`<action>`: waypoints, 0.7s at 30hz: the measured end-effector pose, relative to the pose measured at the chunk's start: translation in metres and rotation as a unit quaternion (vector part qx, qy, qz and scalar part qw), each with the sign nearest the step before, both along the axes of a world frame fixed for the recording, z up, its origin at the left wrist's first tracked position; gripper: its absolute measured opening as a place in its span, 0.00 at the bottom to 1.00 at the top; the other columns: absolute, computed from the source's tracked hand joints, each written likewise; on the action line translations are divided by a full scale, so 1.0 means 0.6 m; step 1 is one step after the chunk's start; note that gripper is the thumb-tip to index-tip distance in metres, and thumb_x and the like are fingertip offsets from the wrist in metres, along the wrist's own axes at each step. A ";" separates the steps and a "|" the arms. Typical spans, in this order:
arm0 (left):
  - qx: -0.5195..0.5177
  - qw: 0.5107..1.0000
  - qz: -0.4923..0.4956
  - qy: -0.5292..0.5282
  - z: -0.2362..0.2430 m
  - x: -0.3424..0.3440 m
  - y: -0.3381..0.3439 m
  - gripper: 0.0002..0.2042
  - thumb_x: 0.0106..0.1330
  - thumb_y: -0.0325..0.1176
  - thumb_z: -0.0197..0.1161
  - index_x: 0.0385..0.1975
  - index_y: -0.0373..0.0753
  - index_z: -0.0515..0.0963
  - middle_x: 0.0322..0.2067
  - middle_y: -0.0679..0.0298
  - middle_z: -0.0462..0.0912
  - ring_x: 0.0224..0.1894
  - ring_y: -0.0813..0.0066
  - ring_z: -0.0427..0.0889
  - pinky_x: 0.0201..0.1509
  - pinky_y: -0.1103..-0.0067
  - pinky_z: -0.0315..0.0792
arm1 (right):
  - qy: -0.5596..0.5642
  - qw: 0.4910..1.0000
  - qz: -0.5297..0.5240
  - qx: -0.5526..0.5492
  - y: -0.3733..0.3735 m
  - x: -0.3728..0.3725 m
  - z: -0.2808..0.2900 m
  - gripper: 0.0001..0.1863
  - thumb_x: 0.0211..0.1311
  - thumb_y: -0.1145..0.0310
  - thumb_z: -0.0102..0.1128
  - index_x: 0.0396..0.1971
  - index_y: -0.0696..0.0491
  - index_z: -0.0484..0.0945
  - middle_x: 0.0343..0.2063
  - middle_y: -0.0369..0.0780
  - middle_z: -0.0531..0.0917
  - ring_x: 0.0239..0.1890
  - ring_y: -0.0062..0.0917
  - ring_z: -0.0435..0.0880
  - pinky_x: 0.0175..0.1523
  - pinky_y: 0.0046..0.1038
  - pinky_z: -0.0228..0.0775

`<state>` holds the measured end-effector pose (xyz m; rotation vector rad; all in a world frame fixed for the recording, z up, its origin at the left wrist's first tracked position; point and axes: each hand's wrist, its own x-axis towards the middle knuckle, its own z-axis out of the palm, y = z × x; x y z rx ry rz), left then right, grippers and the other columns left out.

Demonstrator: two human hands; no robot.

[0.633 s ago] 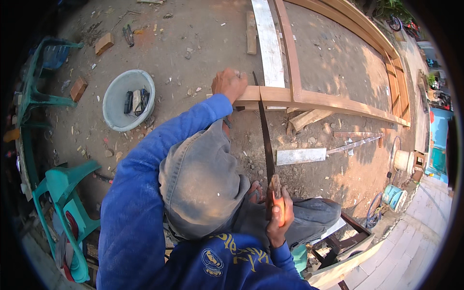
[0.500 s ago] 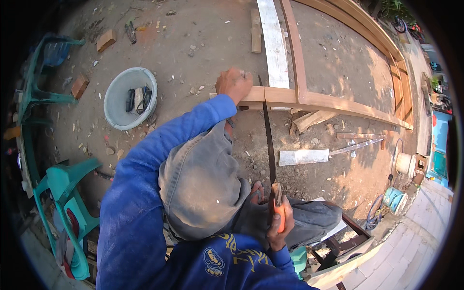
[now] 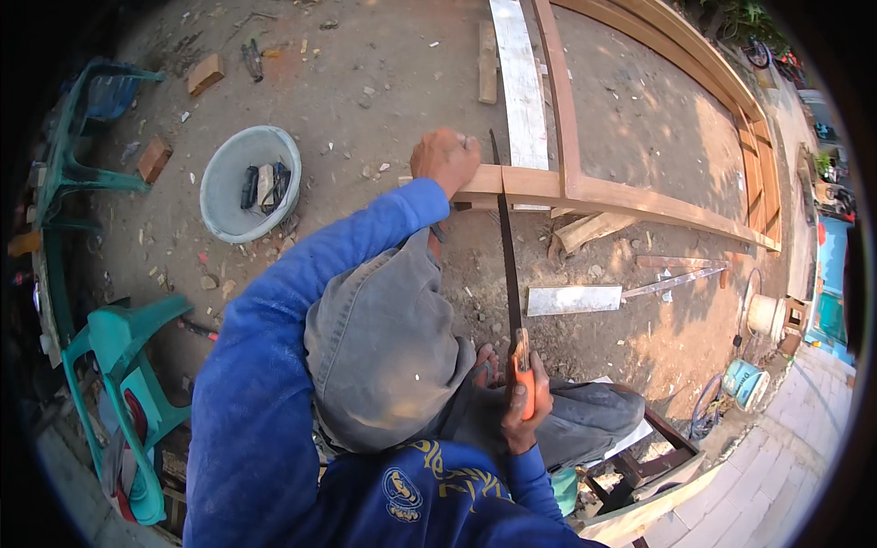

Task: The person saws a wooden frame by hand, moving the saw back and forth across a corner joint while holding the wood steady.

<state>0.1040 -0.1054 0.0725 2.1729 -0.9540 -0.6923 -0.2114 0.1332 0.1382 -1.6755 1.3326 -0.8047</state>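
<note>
My right hand (image 3: 529, 400) is wrapped round the orange handle of a handsaw (image 3: 508, 251). The saw's long dark blade runs away from me and lies in a narrow cut across a wooden rail (image 3: 533, 182), its tip showing past the far side. Just left of the cut, my left hand (image 3: 445, 160) is closed over the end of that rail and presses on it. The rail belongs to a large wooden frame (image 3: 676, 203) reaching off to the right. My left fingers are partly hidden behind the hand.
A grey basin (image 3: 210, 187) with tools inside stands on the dirt ground at left, near wood blocks (image 3: 206, 75) and green plastic chairs (image 3: 137, 338). A whitish plank (image 3: 523, 91) lies under the frame. A flat board (image 3: 574, 300) is right of the blade, with buckets (image 3: 745, 382) farther right.
My right hand has pushed the saw a little way forward, away from me, so more of the tip shows beyond the rail. My left hand stays on the rail.
</note>
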 end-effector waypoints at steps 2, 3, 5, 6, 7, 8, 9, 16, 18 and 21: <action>-0.018 1.000 0.000 0.009 0.005 -0.006 -0.014 0.17 0.61 0.44 0.61 0.30 0.34 0.86 0.35 0.38 0.85 0.42 0.36 0.85 0.51 0.56 0.79 | 0.004 0.996 -0.001 -0.088 -0.104 0.051 -0.086 0.29 0.75 0.58 0.50 0.65 0.66 0.70 0.57 0.54 0.81 0.59 0.38 0.81 0.67 0.38 0.67; -0.019 1.000 -0.014 -0.002 0.000 -0.012 -0.019 0.17 0.61 0.44 0.61 0.30 0.34 0.87 0.35 0.38 0.85 0.42 0.36 0.85 0.50 0.56 0.79 | -0.021 0.995 -0.004 -0.095 -0.174 0.092 -0.096 0.28 0.75 0.60 0.50 0.65 0.65 0.70 0.59 0.53 0.80 0.60 0.37 0.80 0.67 0.37 0.67; -0.016 0.999 -0.032 -0.012 -0.003 -0.024 -0.024 0.17 0.61 0.44 0.61 0.31 0.34 0.87 0.35 0.38 0.85 0.42 0.35 0.85 0.50 0.56 0.79 | -0.044 0.994 -0.011 -0.097 -0.216 0.133 -0.089 0.28 0.74 0.61 0.51 0.66 0.64 0.70 0.60 0.52 0.80 0.60 0.37 0.79 0.67 0.36 0.67; -0.015 0.999 -0.032 -0.016 -0.001 -0.016 -0.023 0.18 0.62 0.46 0.61 0.32 0.35 0.87 0.35 0.38 0.85 0.42 0.36 0.85 0.51 0.56 0.79 | -0.049 0.994 -0.022 -0.098 -0.215 0.154 -0.070 0.28 0.74 0.62 0.51 0.66 0.64 0.70 0.61 0.51 0.79 0.60 0.36 0.79 0.67 0.36 0.66; -0.010 0.999 -0.030 -0.019 -0.005 -0.010 -0.013 0.19 0.62 0.48 0.61 0.32 0.36 0.87 0.35 0.38 0.85 0.42 0.36 0.85 0.51 0.56 0.78 | -0.053 0.994 -0.032 -0.095 -0.208 0.165 -0.056 0.28 0.74 0.62 0.52 0.67 0.63 0.69 0.62 0.49 0.78 0.60 0.35 0.78 0.66 0.35 0.66; -0.005 0.999 -0.027 -0.020 -0.010 -0.008 -0.001 0.19 0.62 0.48 0.61 0.32 0.36 0.87 0.35 0.38 0.85 0.42 0.36 0.85 0.51 0.56 0.78 | -0.045 0.998 -0.032 -0.034 -0.175 0.145 -0.043 0.28 0.74 0.61 0.52 0.67 0.62 0.70 0.64 0.49 0.76 0.62 0.35 0.77 0.67 0.35 0.65; -0.011 0.999 -0.011 -0.037 -0.012 -0.004 -0.004 0.19 0.62 0.47 0.61 0.33 0.36 0.87 0.35 0.38 0.85 0.43 0.36 0.84 0.52 0.56 0.78 | -0.022 0.999 -0.025 -0.037 -0.136 0.115 -0.033 0.29 0.74 0.60 0.52 0.67 0.63 0.70 0.62 0.50 0.77 0.61 0.35 0.78 0.66 0.35 0.67; -0.008 1.000 0.000 -0.024 0.002 0.001 -0.001 0.18 0.62 0.44 0.61 0.32 0.34 0.87 0.36 0.37 0.86 0.43 0.36 0.85 0.54 0.57 0.78 | 0.005 0.998 0.026 -0.064 -0.014 -0.001 -0.034 0.30 0.75 0.59 0.48 0.65 0.68 0.68 0.55 0.56 0.82 0.53 0.39 0.85 0.59 0.39 0.76; -0.002 1.000 -0.017 -0.015 0.008 0.000 -0.011 0.18 0.62 0.45 0.61 0.33 0.34 0.87 0.37 0.37 0.86 0.43 0.36 0.85 0.54 0.57 0.79 | -0.003 0.997 0.010 -0.082 -0.143 0.080 -0.080 0.28 0.76 0.60 0.49 0.66 0.66 0.69 0.56 0.54 0.81 0.55 0.37 0.83 0.59 0.37 0.75; 0.016 0.999 -0.047 -0.006 0.012 -0.028 -0.019 0.18 0.62 0.45 0.60 0.35 0.35 0.87 0.37 0.37 0.86 0.43 0.36 0.85 0.53 0.56 0.79 | -0.040 0.987 -0.024 -0.156 -0.243 0.166 -0.076 0.27 0.75 0.61 0.51 0.67 0.63 0.70 0.58 0.52 0.80 0.56 0.34 0.82 0.60 0.35 0.73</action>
